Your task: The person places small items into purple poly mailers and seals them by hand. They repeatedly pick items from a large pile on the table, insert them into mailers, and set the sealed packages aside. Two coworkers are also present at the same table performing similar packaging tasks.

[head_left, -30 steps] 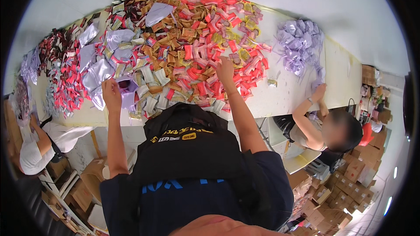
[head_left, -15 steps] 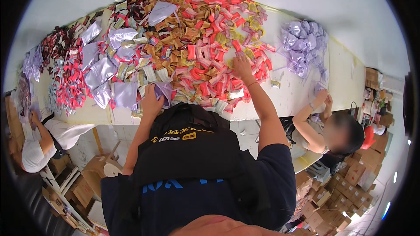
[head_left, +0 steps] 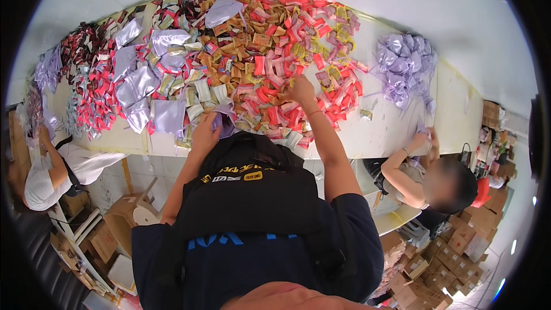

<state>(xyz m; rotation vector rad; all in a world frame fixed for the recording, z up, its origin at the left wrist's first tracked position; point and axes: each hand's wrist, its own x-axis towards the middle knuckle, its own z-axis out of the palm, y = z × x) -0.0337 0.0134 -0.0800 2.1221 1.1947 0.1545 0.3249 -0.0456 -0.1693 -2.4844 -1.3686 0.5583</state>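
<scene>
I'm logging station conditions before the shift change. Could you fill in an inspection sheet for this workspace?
Surface: white table, largely covered.
Job's things: small packets in loose heaps; lavender pouch at the left hand.
Clutter: flat pouches over the packets; bunched pouches at right.
Hands: left holds the lavender pouch; right hand is at the packets, grip unclear.
Cables: thin black loop at right, cord or strap unclear.
Surroundings: co-worker at left, another at right; cardboard boxes.

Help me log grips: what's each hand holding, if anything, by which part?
The left hand holds a lilac pouch by its left side; whether the right hand holds anything is unclear.
</scene>
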